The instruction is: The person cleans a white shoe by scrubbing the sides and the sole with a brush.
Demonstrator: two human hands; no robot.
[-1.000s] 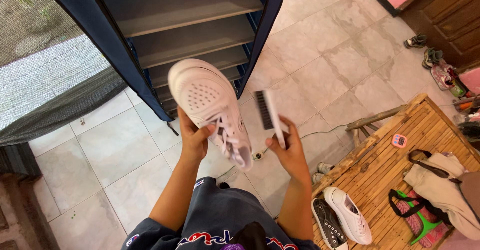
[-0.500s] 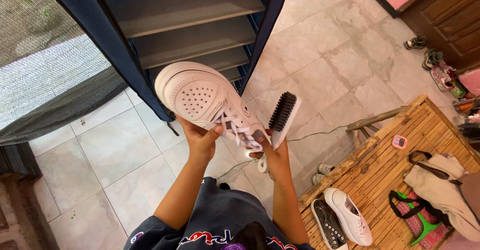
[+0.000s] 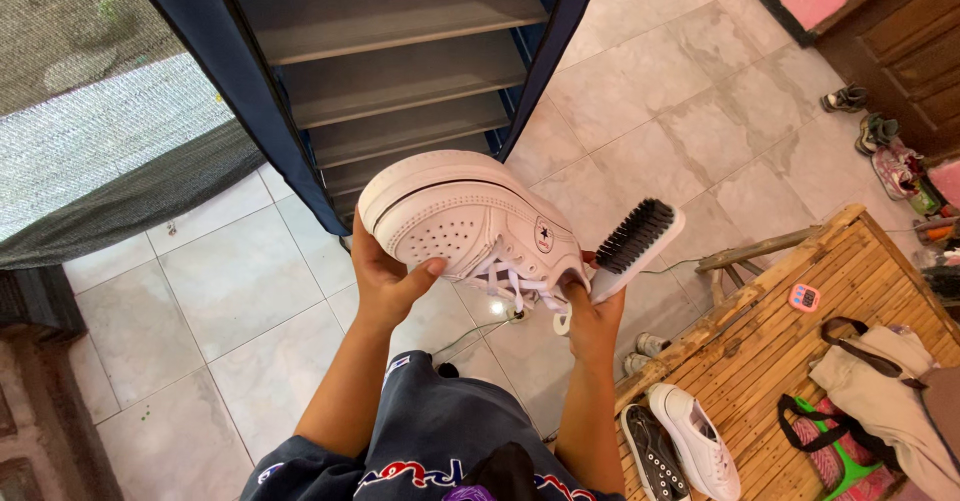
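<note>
— White leather high-top sneaker (image 3: pixel 470 226) with loose laces, where was it?

— Held up in front of the dark fabric shoe rack with grey shelves (image 3: pixel 390 61), above the pale tiled floor (image 3: pixel 680 111). The left hand (image 3: pixel 385 276) gripped its toe end, thumb on the perforated upper, fingers wrapped under the sole.

— And the right hand (image 3: pixel 590 316)?

— Its grip was closed on the handle of a white brush with black bristles (image 3: pixel 635 239), the bristle head just beside the sneaker's heel side, while its fingers steadied the ankle end.

— How would the shoe handle?

— Light, I'd judge, with a stiff thick sole and softer upper; the sole gives the firmest hold, and the dangling laces could snag.

— Room to move?

— Open floor ahead; the rack's frame stood near on the left, and the slatted bamboo tabletop (image 3: pixel 780 341), carrying another white sneaker (image 3: pixel 697 439), lay well apart to the right.
</note>
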